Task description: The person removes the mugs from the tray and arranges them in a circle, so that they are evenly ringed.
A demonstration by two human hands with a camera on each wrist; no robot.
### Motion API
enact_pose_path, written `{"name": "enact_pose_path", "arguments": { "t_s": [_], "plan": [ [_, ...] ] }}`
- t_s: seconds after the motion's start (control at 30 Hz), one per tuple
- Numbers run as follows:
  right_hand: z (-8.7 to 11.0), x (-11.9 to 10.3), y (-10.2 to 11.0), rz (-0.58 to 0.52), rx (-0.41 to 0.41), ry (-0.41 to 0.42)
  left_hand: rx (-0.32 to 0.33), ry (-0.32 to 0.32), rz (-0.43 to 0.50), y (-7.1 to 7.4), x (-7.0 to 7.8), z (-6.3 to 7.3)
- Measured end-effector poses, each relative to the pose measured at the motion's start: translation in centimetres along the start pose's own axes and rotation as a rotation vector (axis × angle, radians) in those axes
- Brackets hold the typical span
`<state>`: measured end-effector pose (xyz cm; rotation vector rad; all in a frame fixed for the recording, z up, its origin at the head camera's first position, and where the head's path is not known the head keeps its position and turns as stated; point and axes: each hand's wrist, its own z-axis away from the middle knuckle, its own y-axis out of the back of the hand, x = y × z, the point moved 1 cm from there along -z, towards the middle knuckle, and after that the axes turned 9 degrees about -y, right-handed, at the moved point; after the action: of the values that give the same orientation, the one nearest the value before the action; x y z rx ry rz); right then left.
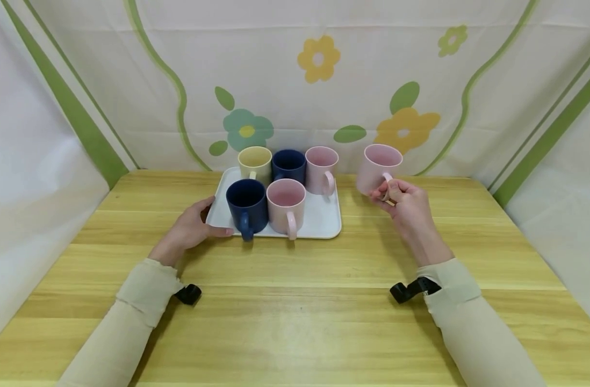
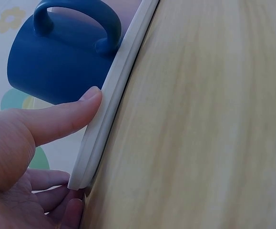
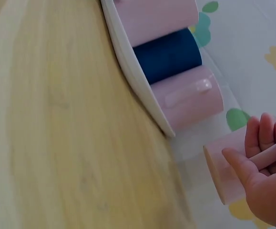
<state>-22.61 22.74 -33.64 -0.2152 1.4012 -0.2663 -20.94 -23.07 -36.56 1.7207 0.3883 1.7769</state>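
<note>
My left hand (image 1: 192, 228) grips the left end of a white tray (image 1: 326, 221). Its thumb (image 2: 66, 117) lies along the rim, and the other fingers reach round the edge. Right of the tray, my right hand (image 1: 413, 210) holds a pink mug (image 1: 374, 171) by its handle, the mug leaning slightly with its mouth up. On the tray's front row, a dark blue mug (image 1: 249, 210) stands beside another pink mug (image 1: 281, 215). Behind them are a yellow mug (image 1: 256, 165), a second dark blue mug (image 1: 290, 167) and a third pink mug (image 1: 318, 177).
A wooden table (image 1: 295, 322) lies under everything. Close behind the tray hangs a white curtain (image 1: 285, 32) printed with flowers and green stripes, and it continues down both sides. Each wrist wears a black camera mount (image 1: 413, 290).
</note>
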Motion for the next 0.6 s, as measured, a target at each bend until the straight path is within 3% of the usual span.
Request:
{"name": "enact_pose_path", "arguments": {
  "t_s": [0.3, 0.6],
  "plan": [
    [-1.0, 0.5, 2.2, -0.045, 0.025, -0.027, 0.003, -0.002, 0.008, -0.1, 0.2, 0.1],
    [-1.7, 0.8, 3.2, -0.008, 0.036, -0.047, 0.01, 0.007, 0.014, -0.1, 0.0, 0.1]
  ]
}}
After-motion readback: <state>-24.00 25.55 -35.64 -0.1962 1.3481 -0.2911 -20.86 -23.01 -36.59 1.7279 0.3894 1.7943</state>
